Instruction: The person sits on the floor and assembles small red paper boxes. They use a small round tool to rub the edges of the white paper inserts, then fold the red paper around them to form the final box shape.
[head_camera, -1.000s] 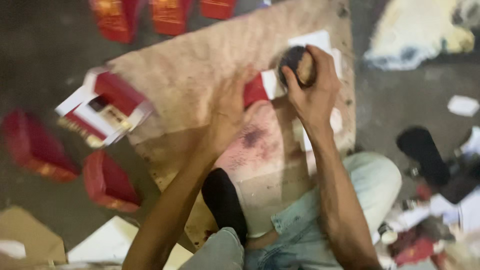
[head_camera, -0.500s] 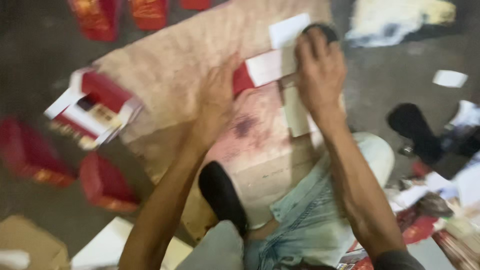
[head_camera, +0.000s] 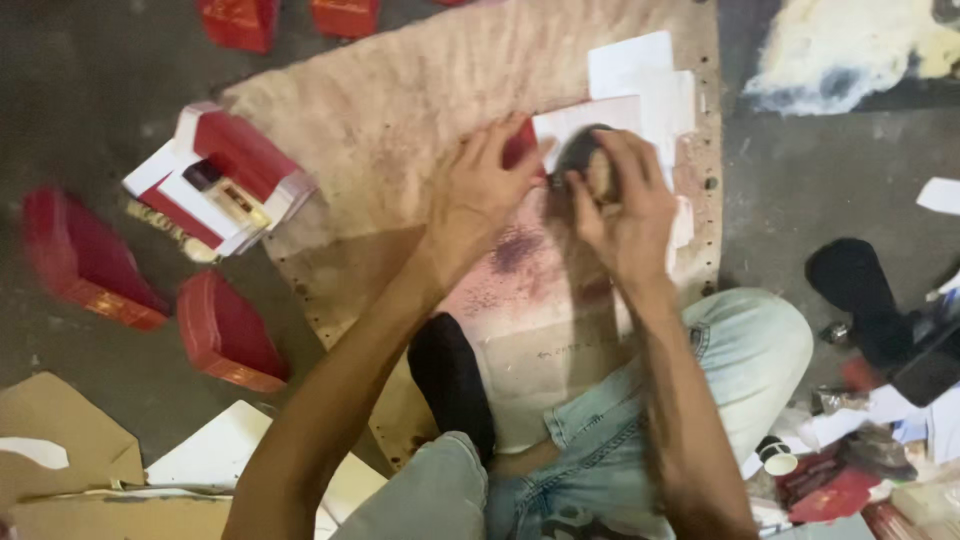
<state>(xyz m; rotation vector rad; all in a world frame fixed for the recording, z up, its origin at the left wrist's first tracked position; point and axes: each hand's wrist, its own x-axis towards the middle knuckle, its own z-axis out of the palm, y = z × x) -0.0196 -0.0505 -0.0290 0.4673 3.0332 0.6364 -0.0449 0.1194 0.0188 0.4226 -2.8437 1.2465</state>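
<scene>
The right hand (head_camera: 622, 205), just right of the frame's centre, is closed around a dark round brush (head_camera: 588, 160), pressing it down on a white sheet (head_camera: 570, 125) that lies on a worn brown board (head_camera: 400, 110). The left hand (head_camera: 480, 195) sits just beside it to the left, fingers spread and flat, holding down the sheet's edge and a red piece (head_camera: 520, 145) beneath it; it grips nothing. The two hands are close together, nearly touching. More white sheets (head_camera: 640, 70) lie stacked above and to the right of the brush, near the board's upper right edge. Below the hands the board carries a reddish stain (head_camera: 515, 250). The person sits on the floor in light jeans (head_camera: 740, 350), one foot in a black sock (head_camera: 450, 380) resting on the board's lower part. At the left, an open red and white box (head_camera: 225, 180) holds a small bottle. Two red boxes (head_camera: 225, 335) lie at the lower left, blurred, and more red boxes (head_camera: 345, 15) line the top edge. Cardboard (head_camera: 60, 450) fills the lower left corner. At the right edge sits a black shoe (head_camera: 860, 290), with paper scraps and clutter in the lower right corner.
</scene>
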